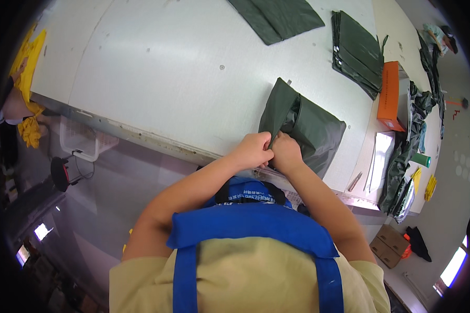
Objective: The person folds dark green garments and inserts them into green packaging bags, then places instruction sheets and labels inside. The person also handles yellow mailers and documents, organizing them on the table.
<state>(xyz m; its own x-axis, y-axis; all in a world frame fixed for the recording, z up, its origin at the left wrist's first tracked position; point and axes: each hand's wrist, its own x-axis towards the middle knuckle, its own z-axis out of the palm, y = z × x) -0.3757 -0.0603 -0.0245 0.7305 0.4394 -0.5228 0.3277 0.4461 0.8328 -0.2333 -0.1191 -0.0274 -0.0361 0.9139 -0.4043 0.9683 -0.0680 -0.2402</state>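
The dark green bag (pixel 305 130) near the table edge is smooth cloth with a faint sheen, like the folded stack (pixel 356 52) far right. The white table (pixel 167 68) looks matt and lightly scuffed; the orange box (pixel 389 96) at right looks like matt cardboard.

White table (pixel 167 68): 3 dark green fabric pieces (pixel 303 128), orange box (pixel 390 96), possibly pen (pixel 355 182).

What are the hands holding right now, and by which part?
Both hands, left hand and right hand, pinch the dark green fabric piece at its near edge on the white table.
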